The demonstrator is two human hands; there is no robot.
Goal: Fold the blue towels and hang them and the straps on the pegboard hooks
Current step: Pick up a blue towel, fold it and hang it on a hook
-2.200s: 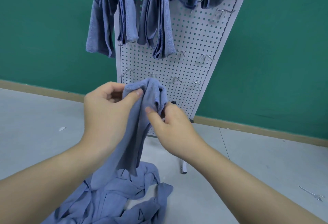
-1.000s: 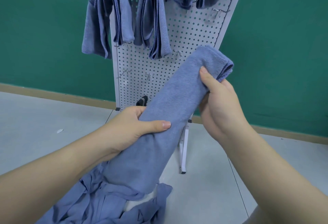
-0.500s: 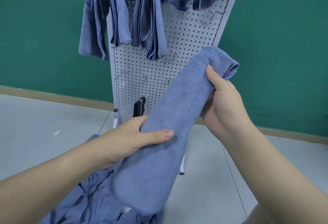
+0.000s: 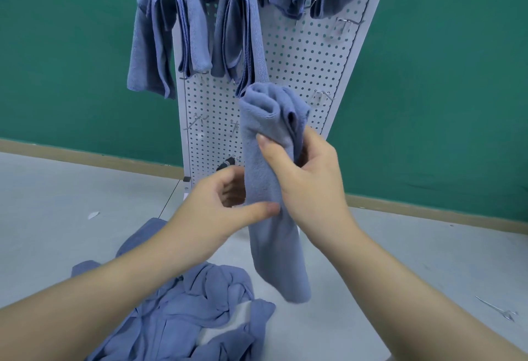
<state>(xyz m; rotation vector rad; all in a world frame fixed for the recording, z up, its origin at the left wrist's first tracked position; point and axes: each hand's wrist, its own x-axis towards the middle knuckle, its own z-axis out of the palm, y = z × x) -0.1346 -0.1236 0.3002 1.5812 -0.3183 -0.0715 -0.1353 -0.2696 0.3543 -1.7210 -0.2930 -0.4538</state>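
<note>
Here the held towel (image 4: 265, 183) screens the pegboard (image 4: 300, 55), a loose pile (image 4: 183, 312) below.

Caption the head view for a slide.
Left hand and right hand grip a folded blue towel before a white perforated pegboard hung with more towels.

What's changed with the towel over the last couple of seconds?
The towel, stretched slantwise between both hands before, now hangs upright. The right hand swung leftward in front of the pegboard, still gripping near the top; the left hand stays lower, thumb across the towel's front. The hung towels and floor pile are unchanged.
</note>
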